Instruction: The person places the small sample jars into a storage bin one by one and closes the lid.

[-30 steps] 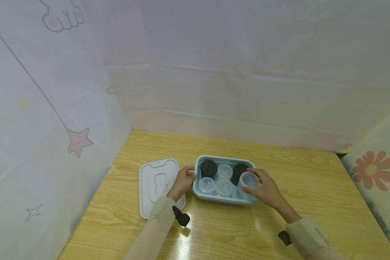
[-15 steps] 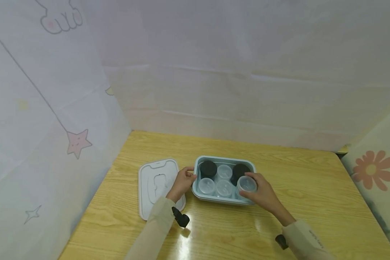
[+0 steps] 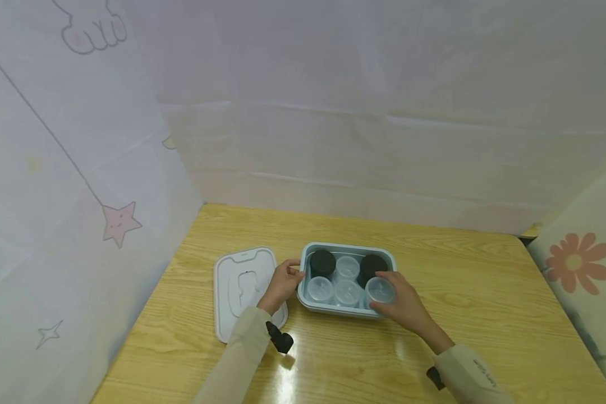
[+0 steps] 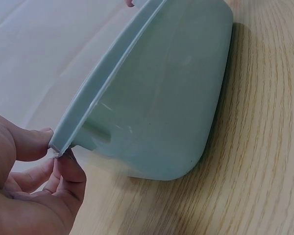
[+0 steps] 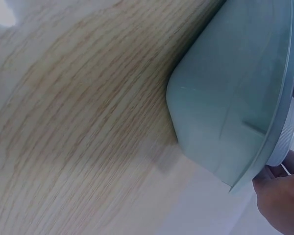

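Clear lidded cup (image 3: pixel 380 290), small, round, thin plastic: sitting at the right near corner of the pale blue box (image 3: pixel 333 306), being gripped round its rim by the right hand (image 3: pixel 404 303), fingers curled about it.

Going left to right:
- White box lid (image 3: pixel 242 289) lying flat on the desk (image 3: pixel 485 303), toward the left edge, just beside the box.
- Left hand (image 3: pixel 283 283) pinching the box's left rim, thumb and fingers (image 4: pixel 63 166) closing on the lip.
- Inside the box: two black-capped jars (image 3: pixel 323 262) in the far row with a clear cup between; more clear cups in the near row.

Handling, judged only: looking light, probably empty; stiff at the rim, likely flexing at the wall; smooth, possibly slippery. Best gripping round the lid rim from above, fingertips spread, squeezing gently. Neighbours packed close, leaving little finger room.

Hard to make out: cup contents not readable; lower cup wall hidden by box wall and hand. Right wrist view showing only box underside, a sliver of cup rim (image 5: pixel 284 142) and a fingertip. Whether the cup is resting on the box floor: cannot tell.
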The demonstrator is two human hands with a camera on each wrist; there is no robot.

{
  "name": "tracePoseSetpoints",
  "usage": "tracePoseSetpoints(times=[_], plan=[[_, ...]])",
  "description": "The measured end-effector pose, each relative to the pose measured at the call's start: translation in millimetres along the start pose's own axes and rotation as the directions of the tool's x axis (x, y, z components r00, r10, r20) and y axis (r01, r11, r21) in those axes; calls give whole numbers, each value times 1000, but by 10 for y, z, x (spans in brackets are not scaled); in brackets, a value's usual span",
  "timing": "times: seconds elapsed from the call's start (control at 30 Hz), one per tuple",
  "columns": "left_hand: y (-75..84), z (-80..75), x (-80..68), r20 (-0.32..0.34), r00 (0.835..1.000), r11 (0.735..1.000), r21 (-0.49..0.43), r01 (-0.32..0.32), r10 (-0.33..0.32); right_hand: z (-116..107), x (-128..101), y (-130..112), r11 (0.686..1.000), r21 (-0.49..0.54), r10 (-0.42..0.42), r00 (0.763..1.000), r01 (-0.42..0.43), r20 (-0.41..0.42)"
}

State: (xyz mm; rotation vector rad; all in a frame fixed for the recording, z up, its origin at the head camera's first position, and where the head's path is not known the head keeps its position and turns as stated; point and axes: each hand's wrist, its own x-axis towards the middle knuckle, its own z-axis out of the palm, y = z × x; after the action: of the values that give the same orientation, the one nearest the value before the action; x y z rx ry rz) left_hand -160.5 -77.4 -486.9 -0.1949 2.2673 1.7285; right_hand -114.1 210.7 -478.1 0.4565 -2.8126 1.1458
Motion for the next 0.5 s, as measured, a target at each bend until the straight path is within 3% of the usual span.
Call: tracePoseSetpoints(times=[0.5], plan=[[-26,5,8,-2,1000,1000,30,-9,9,0,-30,17,999,-17,-35,999,35,0]])
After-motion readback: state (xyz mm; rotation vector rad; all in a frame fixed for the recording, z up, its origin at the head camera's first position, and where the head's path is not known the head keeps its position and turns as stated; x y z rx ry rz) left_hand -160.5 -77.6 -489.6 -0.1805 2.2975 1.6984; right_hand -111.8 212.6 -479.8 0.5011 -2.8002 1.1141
